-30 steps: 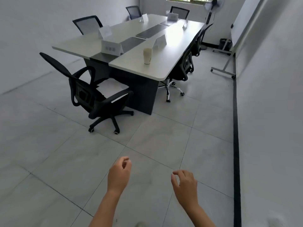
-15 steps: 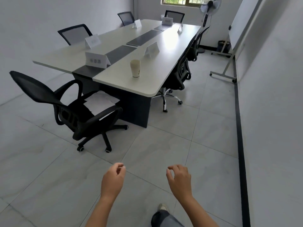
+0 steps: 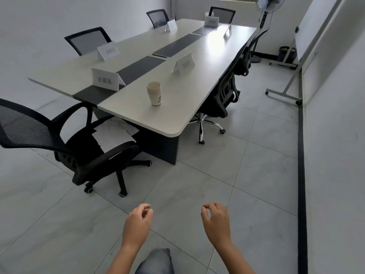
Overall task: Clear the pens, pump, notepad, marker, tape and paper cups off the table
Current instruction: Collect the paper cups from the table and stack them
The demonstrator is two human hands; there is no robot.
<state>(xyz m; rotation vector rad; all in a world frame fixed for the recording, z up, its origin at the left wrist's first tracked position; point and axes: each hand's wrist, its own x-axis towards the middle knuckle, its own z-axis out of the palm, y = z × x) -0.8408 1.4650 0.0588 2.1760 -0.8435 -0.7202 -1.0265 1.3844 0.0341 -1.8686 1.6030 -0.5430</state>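
One stack of paper cups is the only task item visible on the tabletop; it stands upright near the near right corner. No pens, pump, notepad, marker or tape show on it, only white name cards, so by my judgement the job is nearly done and the cups are what is left. Something white lies on the seat of the near left chair; I cannot tell what.

Both hands hang low over the floor, well apart from the cups. Left hand and right hand are palm-down with fingers loosely curled inward, holding nothing.
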